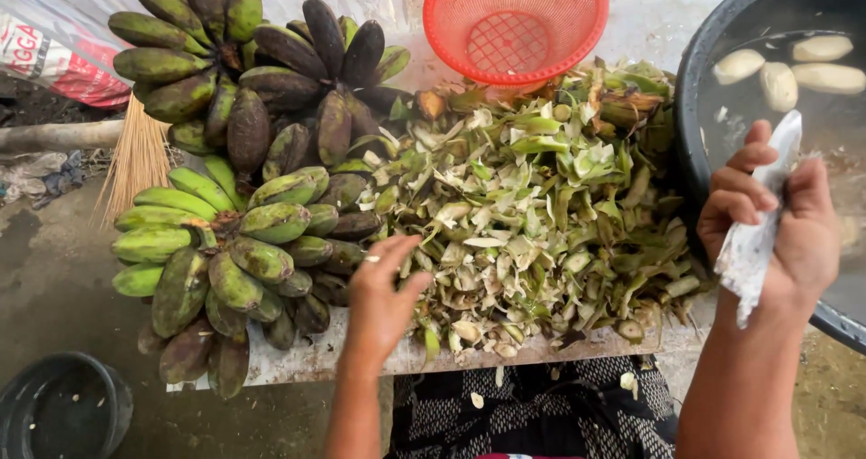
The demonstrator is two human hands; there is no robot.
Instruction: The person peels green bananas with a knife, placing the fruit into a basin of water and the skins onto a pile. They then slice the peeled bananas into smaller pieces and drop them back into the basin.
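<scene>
Right hand (776, 229) clamped round a knife (762, 224), left hand (383, 288) loose and holding nothing at the edge of the green bananas (239, 252).

The knife's pale, smeared blade sticks up past the gripping fingers and its other end hangs below the palm, over the rim of the dark tub (699, 89) where peeled bananas (780, 80) float in water. Left of that grip lies the heap of peelings (541, 206); beyond it the left fingers, spread, touch the nearest bunch. This looks like the moment between fruits: one peeled, another being picked. The next move, I judge, calls for pulling a single banana free of its bunch and bringing it across to the blade.
</scene>
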